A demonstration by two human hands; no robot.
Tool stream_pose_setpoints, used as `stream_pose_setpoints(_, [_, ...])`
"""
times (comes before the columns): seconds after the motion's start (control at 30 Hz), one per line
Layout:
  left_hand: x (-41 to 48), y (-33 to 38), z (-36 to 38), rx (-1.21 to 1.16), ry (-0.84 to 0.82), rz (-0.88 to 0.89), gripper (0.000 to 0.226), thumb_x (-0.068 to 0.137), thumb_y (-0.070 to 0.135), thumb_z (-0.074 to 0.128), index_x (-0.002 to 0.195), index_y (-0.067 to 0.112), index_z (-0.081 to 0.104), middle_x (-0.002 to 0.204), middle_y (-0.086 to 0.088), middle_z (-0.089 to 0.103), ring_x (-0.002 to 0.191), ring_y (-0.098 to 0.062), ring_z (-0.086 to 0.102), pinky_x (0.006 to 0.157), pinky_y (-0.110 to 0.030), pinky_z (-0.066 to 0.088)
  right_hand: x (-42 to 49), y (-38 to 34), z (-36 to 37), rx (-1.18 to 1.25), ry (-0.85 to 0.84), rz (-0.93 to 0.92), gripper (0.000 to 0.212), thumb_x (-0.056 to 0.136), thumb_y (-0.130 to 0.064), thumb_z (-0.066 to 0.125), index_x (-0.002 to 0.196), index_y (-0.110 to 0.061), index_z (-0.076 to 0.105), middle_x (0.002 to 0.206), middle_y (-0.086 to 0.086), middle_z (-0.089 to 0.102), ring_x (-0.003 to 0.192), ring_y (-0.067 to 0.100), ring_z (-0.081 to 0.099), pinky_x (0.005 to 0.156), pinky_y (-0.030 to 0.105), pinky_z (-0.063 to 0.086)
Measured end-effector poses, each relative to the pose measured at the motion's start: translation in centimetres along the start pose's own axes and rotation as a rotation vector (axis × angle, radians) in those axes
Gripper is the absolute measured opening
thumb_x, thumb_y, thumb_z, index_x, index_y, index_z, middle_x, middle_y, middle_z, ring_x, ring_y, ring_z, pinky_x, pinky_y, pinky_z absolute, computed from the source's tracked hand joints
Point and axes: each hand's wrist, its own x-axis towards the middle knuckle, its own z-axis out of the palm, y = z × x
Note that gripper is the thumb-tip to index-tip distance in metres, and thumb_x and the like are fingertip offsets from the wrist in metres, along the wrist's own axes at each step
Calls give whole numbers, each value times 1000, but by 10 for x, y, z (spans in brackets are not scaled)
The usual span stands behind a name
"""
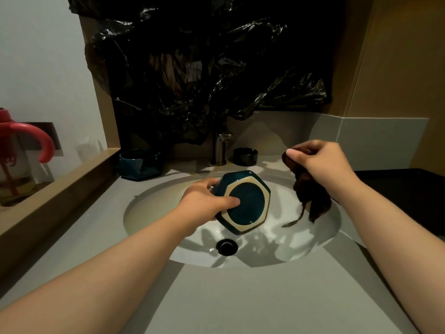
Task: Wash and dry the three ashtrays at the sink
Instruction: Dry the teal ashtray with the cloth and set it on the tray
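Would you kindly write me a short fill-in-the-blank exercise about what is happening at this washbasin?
1. The left hand holds a teal ashtray over the ____.
2. The right hand grips a brown ____.
3. The black ashtray stands to the ____ of the faucet.
Missing words: sink; cloth; right.

The room is dim and a bit brown; the brightest spot is the white sink (313, 242) in the middle, where wet patches shine; dark finger-shaped shadows lie across its bowl, lower middle; the black plastic sheet (192, 68) up top is nearly lost in the dark, with tiny glints; the right hand (320, 162) looks slightly blurry; straight lines bend near the frame's edges.
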Motion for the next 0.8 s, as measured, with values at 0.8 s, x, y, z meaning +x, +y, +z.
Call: stream_pose_setpoints(0.8, [2, -3, 9, -430, -9, -156, 25, 82, 21, 73, 104, 15, 64, 87, -6, 76, 83, -25, 72, 75, -41, 59, -21, 1, 40, -190, -234, -410, 25, 88, -8, 63, 110, -16, 71, 113, -9, 61, 110, 1, 51, 101, 17, 37])
